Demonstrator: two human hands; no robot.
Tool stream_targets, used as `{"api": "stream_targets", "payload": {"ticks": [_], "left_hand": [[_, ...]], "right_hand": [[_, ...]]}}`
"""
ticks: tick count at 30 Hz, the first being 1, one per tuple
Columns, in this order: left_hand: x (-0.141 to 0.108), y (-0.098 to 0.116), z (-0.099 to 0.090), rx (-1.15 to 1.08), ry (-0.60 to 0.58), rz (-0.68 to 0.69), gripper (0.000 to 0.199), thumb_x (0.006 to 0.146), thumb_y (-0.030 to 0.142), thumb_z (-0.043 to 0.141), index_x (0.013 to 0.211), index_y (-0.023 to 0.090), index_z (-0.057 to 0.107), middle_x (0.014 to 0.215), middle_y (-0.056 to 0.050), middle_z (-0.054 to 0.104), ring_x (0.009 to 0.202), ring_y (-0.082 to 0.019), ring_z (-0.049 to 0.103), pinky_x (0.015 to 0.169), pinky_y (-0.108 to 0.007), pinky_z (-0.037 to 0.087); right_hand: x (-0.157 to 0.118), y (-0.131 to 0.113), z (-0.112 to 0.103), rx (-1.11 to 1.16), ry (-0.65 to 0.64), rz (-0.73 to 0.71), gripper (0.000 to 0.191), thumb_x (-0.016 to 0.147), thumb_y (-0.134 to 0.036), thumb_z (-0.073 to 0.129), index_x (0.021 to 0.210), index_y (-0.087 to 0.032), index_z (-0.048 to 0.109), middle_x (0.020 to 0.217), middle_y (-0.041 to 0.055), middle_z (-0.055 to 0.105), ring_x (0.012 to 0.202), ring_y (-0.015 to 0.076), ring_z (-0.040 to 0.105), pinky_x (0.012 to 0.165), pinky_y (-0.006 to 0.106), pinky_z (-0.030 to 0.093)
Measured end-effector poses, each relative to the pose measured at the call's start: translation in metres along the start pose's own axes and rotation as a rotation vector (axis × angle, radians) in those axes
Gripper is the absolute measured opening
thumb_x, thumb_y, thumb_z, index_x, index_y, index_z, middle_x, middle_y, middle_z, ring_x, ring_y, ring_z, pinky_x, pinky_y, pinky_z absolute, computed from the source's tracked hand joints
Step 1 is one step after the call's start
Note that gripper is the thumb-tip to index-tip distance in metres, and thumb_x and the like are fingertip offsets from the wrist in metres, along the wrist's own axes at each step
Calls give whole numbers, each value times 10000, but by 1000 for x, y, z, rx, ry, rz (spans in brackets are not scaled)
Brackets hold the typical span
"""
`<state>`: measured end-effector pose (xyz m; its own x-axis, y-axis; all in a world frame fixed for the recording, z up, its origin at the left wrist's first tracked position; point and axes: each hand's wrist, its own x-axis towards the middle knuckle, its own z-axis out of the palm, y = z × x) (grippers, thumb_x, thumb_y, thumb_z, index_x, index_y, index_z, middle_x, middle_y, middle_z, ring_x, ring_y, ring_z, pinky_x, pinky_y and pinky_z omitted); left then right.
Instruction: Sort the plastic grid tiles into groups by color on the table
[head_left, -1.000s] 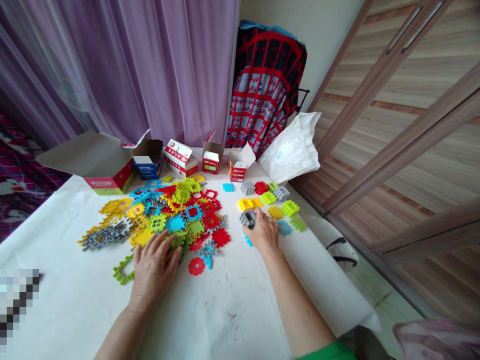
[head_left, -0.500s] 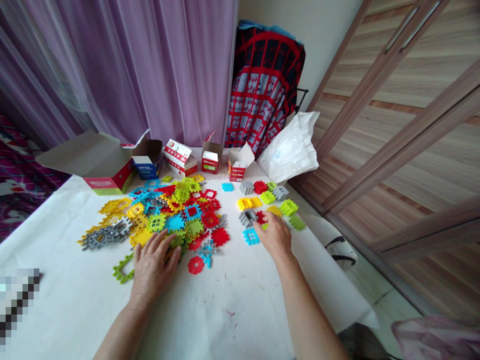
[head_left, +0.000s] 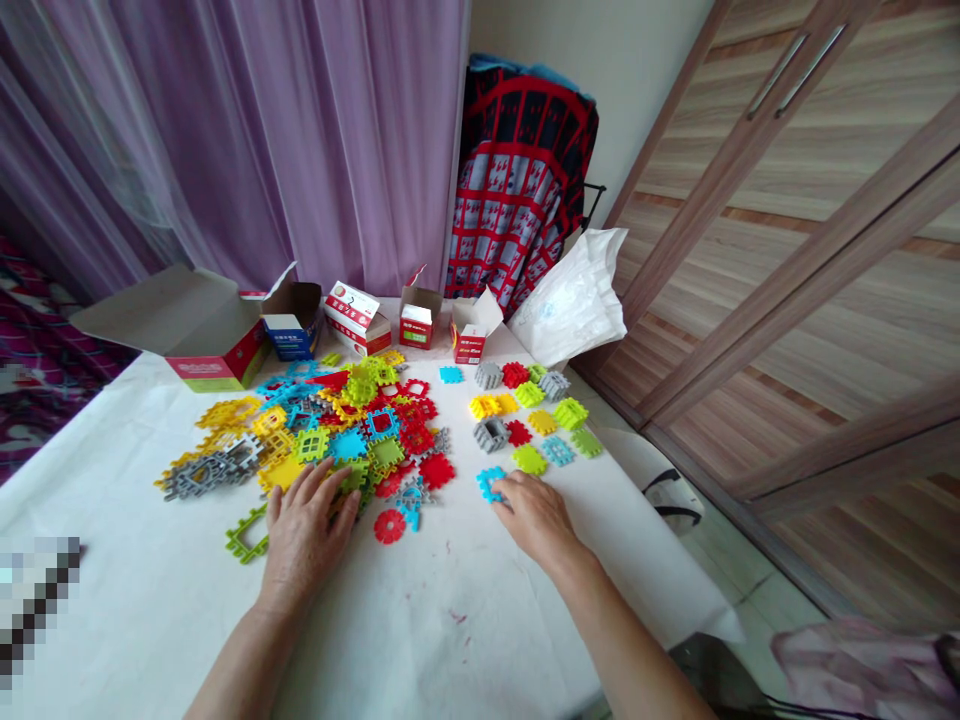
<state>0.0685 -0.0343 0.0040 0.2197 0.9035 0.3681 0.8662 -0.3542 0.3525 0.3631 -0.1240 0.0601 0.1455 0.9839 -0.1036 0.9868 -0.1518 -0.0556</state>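
Observation:
My left hand (head_left: 306, 525) rests with spread fingers on the near edge of a heap of plastic interlocking building pieces (head_left: 345, 440) in red, yellow, blue, green and grey. Beside it on the left lies a green square frame piece (head_left: 244, 538). My right hand (head_left: 536, 515) has its thumb and fingertips closed on the edge of a blue window-patterned piece (head_left: 489, 484) that lies on the table. Just beyond are a green flat piece (head_left: 529, 460), a red piece (head_left: 517, 433) and a grey block (head_left: 491, 434).
More sorted pieces, such as a green block (head_left: 571, 413), stand farther right. Along the back are a large open box (head_left: 217, 365), a blue box (head_left: 292, 338), several small red-and-white boxes (head_left: 358, 320) and a white bag (head_left: 574, 300). A red round piece (head_left: 389, 526) lies front centre.
My right hand has moved back toward me from among the sorted pieces to the blue window piece. The pieces it covered now show. My left hand has stayed in place.

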Motion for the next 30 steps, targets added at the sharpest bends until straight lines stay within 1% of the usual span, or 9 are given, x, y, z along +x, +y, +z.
{"api": "stream_targets", "payload": {"ticks": [4,7,10,12,16,19,22,25,30], "left_hand": [[0,0,1,-4,1,6,385,931,445,430,1175,279,678,1356,-103,628,1304,-323,518,1090,-597,315],[0,-1,2,-11,2,5,385,931,447,429,1171,279,679,1358,-99,627,1301,-322,520,1095,-602,309],[0,-2,4,-22,0,-6,384,926,446,438,1175,280,678,1358,-96,627,1293,-323,527,1098,-620,301],[0,-3,5,-28,1,-9,375,920,440,452,1174,285,681,1351,-94,633,1285,-321,533,1100,-621,300],[-1,-3,7,-32,21,-3,366,921,431,455,1171,290,683,1344,-91,638,1282,-314,535,1109,-618,294],[-1,-5,8,-21,36,-2,365,921,429,454,1174,297,683,1333,-88,645,1275,-308,541,1111,-609,301],[-1,-11,10,2,45,1,364,925,429,445,1172,310,684,1326,-82,652,1279,-313,540,1095,-604,322],[-2,-18,14,16,28,22,364,920,435,460,1202,333,667,1347,-66,642,1292,-311,534,1086,-596,334],[-3,-23,18,28,25,26,359,910,427,492,1216,343,661,1357,-56,637,1292,-303,534,1110,-584,309]], "right_hand": [[15,9,-11,-97,-109,-213,177,905,-280,575,962,-202,723,1021,84,714,983,210,640,821,282,423],[24,13,-19,-132,-153,-351,172,872,-285,620,951,-186,736,994,92,726,948,216,649,802,284,419],[30,14,-28,-92,-136,-429,160,852,-287,657,949,-196,745,965,75,734,927,211,655,782,280,418],[40,12,-37,-33,-67,-463,160,863,-318,665,957,-213,742,960,54,736,929,200,658,787,274,419],[88,3,-59,-1,97,-444,185,903,-360,632,977,-223,732,1003,45,737,963,187,657,812,266,425],[138,-6,-68,-121,56,-381,220,919,-375,597,1018,-232,733,1082,52,737,1014,204,658,820,273,436],[178,-13,-65,-213,-24,-348,230,914,-367,585,1016,-240,746,1113,61,737,1044,222,658,817,275,449],[201,-16,-56,-243,-57,-354,231,908,-347,580,997,-230,758,1116,75,738,1044,226,661,816,272,457],[214,-11,-46,-264,-117,-382,229,906,-317,573,1028,-252,756,1135,54,734,1058,204,652,840,251,449]]}}
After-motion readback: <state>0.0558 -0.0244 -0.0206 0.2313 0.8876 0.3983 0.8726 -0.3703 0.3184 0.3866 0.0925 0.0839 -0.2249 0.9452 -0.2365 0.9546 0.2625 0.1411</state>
